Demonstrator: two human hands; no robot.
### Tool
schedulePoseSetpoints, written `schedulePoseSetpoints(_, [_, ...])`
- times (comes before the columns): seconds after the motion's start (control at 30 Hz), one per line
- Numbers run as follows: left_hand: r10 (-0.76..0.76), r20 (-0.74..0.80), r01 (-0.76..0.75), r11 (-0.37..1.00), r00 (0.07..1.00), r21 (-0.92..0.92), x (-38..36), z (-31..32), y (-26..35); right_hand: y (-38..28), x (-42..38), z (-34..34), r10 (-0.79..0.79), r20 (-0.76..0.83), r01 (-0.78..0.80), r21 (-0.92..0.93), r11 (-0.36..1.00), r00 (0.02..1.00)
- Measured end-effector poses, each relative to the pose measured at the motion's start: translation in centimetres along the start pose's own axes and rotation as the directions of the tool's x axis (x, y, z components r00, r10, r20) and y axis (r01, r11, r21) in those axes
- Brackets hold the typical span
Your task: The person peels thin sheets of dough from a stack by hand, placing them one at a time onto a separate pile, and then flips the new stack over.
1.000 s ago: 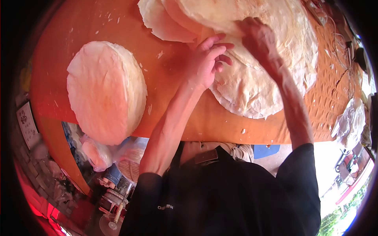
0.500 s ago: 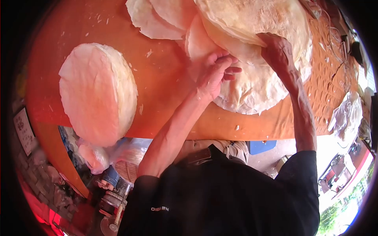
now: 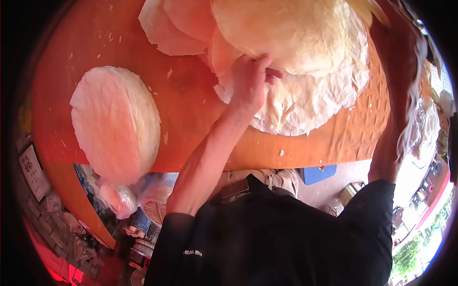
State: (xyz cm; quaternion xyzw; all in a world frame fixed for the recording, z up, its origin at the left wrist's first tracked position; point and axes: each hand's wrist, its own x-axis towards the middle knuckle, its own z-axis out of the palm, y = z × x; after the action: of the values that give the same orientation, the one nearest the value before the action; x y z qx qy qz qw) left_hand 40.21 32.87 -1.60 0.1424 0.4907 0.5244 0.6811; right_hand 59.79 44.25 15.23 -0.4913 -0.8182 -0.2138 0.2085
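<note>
Large, round, thin flatbreads lie in a loose stack (image 3: 310, 107) at the top of the table, pale with wrinkled edges. The smoother top flatbread (image 3: 281, 35) covers much of it. My left hand (image 3: 250, 78) is at that sheet's near edge, its fingers curled and closed against the rim. At the far upper right, my right hand (image 3: 389, 21) is raised and blurred, closed on the edge of a yellowish thin flatbread (image 3: 363, 8) that runs out of view. Several pinkish-lit sheets (image 3: 183, 28) overlap to the left of the stack.
A second flatbread pile (image 3: 112, 124), folded or stacked thick, overhangs the orange tabletop's (image 3: 191, 124) near edge at left. Crumbs dot the surface. Clear plastic bags (image 3: 119, 200) are below the left edge; more plastic (image 3: 424, 128) lies at right. A blue stool top (image 3: 317, 174) shows underneath.
My right hand has moved up and right from the stack's edge, pulling a sheet. My left hand has shifted slightly left, its fingers now closer to the top flatbread's rim.
</note>
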Motion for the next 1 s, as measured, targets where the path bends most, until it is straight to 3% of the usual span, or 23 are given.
schedulePoseSetpoints(0.07, [0.033, 0.016, -0.033, 0.999, 0.999, -0.03, -1.5, -2.6, 1.5, -1.8, -1.9, -0.9, -0.048, 0.016, 0.044, 0.204, 0.978, 0.999])
schedulePoseSetpoints(0.13, [0.056, -0.025, -0.057, 0.997, 0.998, -0.053, -3.2, -4.8, 2.0, -4.0, -4.7, 0.7, -0.095, 0.143, 0.035, 0.375, 0.926, 0.985])
schedulePoseSetpoints(0.23, [-0.016, -0.181, 0.025, 0.999, 0.983, 0.048, -4.7, -6.6, 0.9, -6.6, -9.9, 7.5, -0.165, 0.517, -0.107, 0.456, 0.883, 0.84])
schedulePoseSetpoints(0.27, [-0.019, -0.074, 0.019, 1.0, 0.997, -0.01, -4.9, -7.6, 0.2, -7.0, -10.3, 7.8, -0.161, 0.525, -0.121, 0.463, 0.878, 0.836])
schedulePoseSetpoints(0.37, [0.054, 0.038, -0.048, 0.987, 0.998, -0.151, -5.9, -7.0, -0.1, -7.9, -10.5, 7.6, -0.151, 0.516, -0.145, 0.489, 0.86, 0.843])
schedulePoseSetpoints(0.4, [0.064, 0.156, -0.039, 0.987, 0.986, -0.156, -5.9, -7.6, -0.2, -8.1, -9.8, 6.9, -0.142, 0.488, -0.142, 0.499, 0.855, 0.861])
schedulePoseSetpoints(0.47, [0.095, 0.18, -0.061, 0.981, 0.979, -0.183, -5.8, -7.7, -0.7, -8.7, -9.5, 6.0, -0.15, 0.417, -0.121, 0.556, 0.822, 0.896])
schedulePoseSetpoints(0.57, [0.164, 0.21, -0.126, 0.974, 0.964, -0.186, -5.6, -7.1, -0.3, -9.0, -10.6, 7.1, -0.133, 0.526, -0.254, 0.597, 0.761, 0.84])
schedulePoseSetpoints(0.7, [0.243, 0.272, -0.199, 0.963, 0.931, -0.18, -4.9, -6.7, 0.3, -9.6, -8.8, 5.9, -0.115, 0.545, -0.297, 0.608, 0.737, 0.831])
schedulePoseSetpoints(0.77, [0.233, 0.203, -0.203, 0.967, 0.951, -0.156, -5.1, -6.1, 0.7, -10.1, -9.2, 6.4, -0.14, 0.506, -0.267, 0.647, 0.714, 0.851])
schedulePoseSetpoints(0.9, [0.252, 0.044, -0.244, 0.96, 0.967, -0.136, -4.8, -6.3, 1.6, -9.4, -9.6, 6.9, -0.065, 0.541, -0.357, 0.635, 0.685, 0.839])
schedulePoseSetpoints(1.0, [0.194, 0.032, -0.183, 0.961, 0.98, -0.208, -3.8, -7.0, 2.2, -9.0, -8.9, 6.2, -0.044, 0.551, -0.355, 0.595, 0.721, 0.833])
